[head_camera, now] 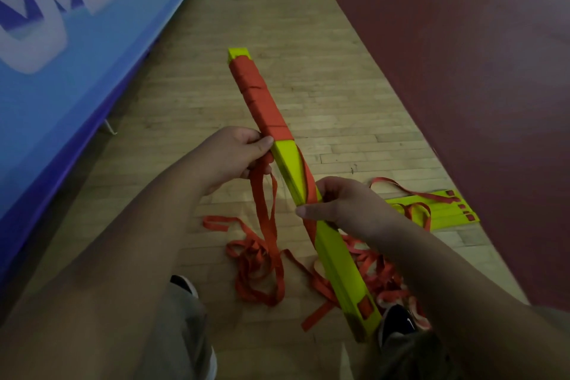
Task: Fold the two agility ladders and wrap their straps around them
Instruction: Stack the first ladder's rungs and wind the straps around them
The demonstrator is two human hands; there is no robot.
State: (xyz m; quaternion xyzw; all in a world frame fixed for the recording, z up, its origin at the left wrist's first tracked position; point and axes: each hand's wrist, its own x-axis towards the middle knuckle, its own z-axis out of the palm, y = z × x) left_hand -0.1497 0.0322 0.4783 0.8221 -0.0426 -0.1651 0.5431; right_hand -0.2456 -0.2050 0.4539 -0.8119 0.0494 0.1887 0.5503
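Folded ladder [336, 259] sits diagonal mid-frame, top half wrapped in orange strap [260, 102]. Left hand [234, 154] pinches the strap at its edge, right hand [342, 203] grips the middle. Second ladder [445, 215] is lower right, on the floor [262, 25] strip between blue banner [77, 55] and maroon surface [462, 71].

Two yellow ladders [287, 154] [444, 210], two hands [228, 157] [342, 203], two shoes [185, 284] [398, 321], one blue banner [61, 55]

Cannot read the white lettering [43, 46] at upper left: blurred, cut by the frame's edge. Partly hidden behind the right hand [345, 205] and wrist: the second ladder [447, 210], mid right. Covered in part by the held ladder [339, 262]: a dark shoe [398, 324], lower right.
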